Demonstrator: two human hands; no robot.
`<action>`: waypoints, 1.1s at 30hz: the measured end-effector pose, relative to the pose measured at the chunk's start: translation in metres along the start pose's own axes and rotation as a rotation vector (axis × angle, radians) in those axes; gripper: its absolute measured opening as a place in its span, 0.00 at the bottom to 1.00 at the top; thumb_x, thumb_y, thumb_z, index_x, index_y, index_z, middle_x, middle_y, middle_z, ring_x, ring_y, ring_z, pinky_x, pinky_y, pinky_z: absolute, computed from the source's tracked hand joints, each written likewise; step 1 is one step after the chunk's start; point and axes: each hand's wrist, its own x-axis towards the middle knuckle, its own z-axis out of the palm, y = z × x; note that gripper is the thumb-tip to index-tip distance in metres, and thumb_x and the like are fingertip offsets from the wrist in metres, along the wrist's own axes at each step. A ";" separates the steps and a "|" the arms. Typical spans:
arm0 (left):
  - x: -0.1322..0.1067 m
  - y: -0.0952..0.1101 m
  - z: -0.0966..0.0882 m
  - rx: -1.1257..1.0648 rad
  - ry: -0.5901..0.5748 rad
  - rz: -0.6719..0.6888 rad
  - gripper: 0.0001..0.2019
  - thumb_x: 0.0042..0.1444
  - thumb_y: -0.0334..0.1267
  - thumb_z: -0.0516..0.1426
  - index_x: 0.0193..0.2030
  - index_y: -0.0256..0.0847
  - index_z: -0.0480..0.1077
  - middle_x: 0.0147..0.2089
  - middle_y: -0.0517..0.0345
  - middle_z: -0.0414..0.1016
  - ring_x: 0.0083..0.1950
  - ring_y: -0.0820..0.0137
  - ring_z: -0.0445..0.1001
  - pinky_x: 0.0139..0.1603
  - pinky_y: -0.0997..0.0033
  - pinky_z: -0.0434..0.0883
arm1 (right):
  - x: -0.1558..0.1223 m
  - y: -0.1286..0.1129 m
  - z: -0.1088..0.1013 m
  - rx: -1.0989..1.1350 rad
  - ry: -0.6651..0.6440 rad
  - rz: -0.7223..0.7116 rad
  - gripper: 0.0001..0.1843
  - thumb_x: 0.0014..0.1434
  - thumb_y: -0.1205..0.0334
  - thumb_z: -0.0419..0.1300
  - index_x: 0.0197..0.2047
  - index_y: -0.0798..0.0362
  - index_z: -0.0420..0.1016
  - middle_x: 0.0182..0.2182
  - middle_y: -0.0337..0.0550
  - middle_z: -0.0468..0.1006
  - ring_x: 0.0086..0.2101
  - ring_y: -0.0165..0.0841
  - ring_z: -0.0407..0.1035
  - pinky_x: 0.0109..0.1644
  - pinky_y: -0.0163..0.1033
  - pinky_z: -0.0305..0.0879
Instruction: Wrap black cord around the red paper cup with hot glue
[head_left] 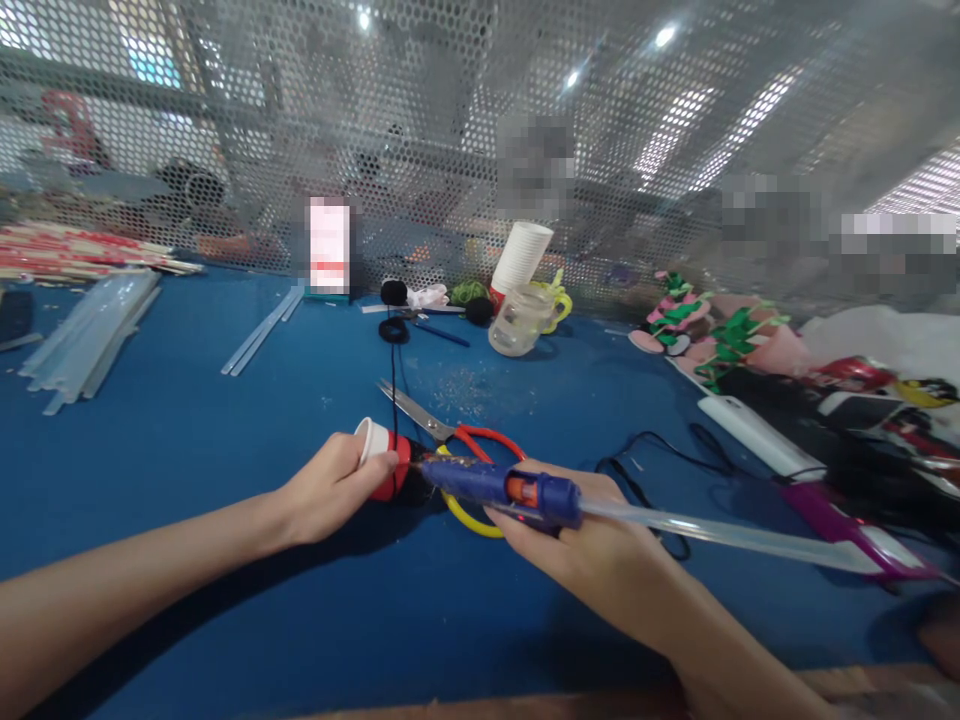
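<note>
My left hand [337, 490] grips a small white, red-banded cup [377, 447], its black fuzzy end at the nozzle of the blue glue gun [502, 487] clasped in my right hand [592, 545].

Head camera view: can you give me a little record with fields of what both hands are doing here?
Left hand: grips small white-and-red paper cup, tipped on its side
Right hand: grips blue plastic hot-glue gun, nozzle at the cup
Loaded: clear glue stick juts from the gun's back
Behind: metal scissors with red and yellow handles, lying on blue table
</note>
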 end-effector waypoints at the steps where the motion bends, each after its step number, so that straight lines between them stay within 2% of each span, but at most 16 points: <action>1: 0.000 0.000 0.000 0.006 -0.002 0.005 0.14 0.52 0.39 0.41 0.17 0.39 0.47 0.18 0.66 0.45 0.21 0.78 0.45 0.20 0.77 0.47 | 0.000 0.001 0.001 0.008 0.002 0.011 0.07 0.47 0.61 0.55 0.21 0.52 0.63 0.16 0.34 0.67 0.18 0.26 0.59 0.21 0.31 0.58; 12: -0.002 0.006 -0.003 0.030 -0.036 0.085 0.13 0.51 0.37 0.41 0.18 0.38 0.50 0.19 0.66 0.46 0.22 0.78 0.47 0.22 0.77 0.49 | 0.002 0.002 -0.001 0.079 -0.037 0.054 0.07 0.48 0.60 0.54 0.22 0.53 0.64 0.18 0.36 0.68 0.19 0.28 0.62 0.23 0.33 0.61; 16: -0.002 0.007 -0.005 0.025 -0.044 0.115 0.11 0.50 0.35 0.42 0.17 0.38 0.51 0.19 0.66 0.47 0.22 0.77 0.47 0.22 0.76 0.49 | 0.006 0.005 0.000 0.078 -0.055 0.094 0.04 0.47 0.63 0.54 0.23 0.54 0.65 0.19 0.38 0.69 0.21 0.29 0.63 0.24 0.34 0.63; 22: -0.002 0.005 -0.003 0.028 -0.028 0.163 0.12 0.50 0.34 0.42 0.17 0.38 0.51 0.18 0.66 0.48 0.21 0.78 0.47 0.21 0.76 0.49 | 0.003 0.008 0.002 0.099 -0.020 0.056 0.06 0.47 0.61 0.54 0.22 0.53 0.64 0.18 0.37 0.69 0.19 0.28 0.63 0.22 0.32 0.62; 28: -0.003 0.002 -0.002 0.033 -0.024 0.181 0.11 0.49 0.34 0.43 0.17 0.38 0.52 0.19 0.66 0.49 0.21 0.78 0.48 0.22 0.76 0.50 | 0.011 0.002 0.000 0.064 -0.045 0.110 0.05 0.47 0.64 0.54 0.24 0.55 0.67 0.18 0.37 0.69 0.20 0.27 0.63 0.24 0.32 0.62; 33: -0.003 0.003 -0.002 0.037 -0.031 0.178 0.12 0.50 0.34 0.42 0.17 0.38 0.51 0.19 0.66 0.48 0.21 0.78 0.47 0.22 0.76 0.49 | 0.005 0.005 0.001 0.075 -0.044 0.093 0.06 0.48 0.62 0.54 0.23 0.54 0.65 0.20 0.38 0.71 0.22 0.29 0.64 0.25 0.33 0.63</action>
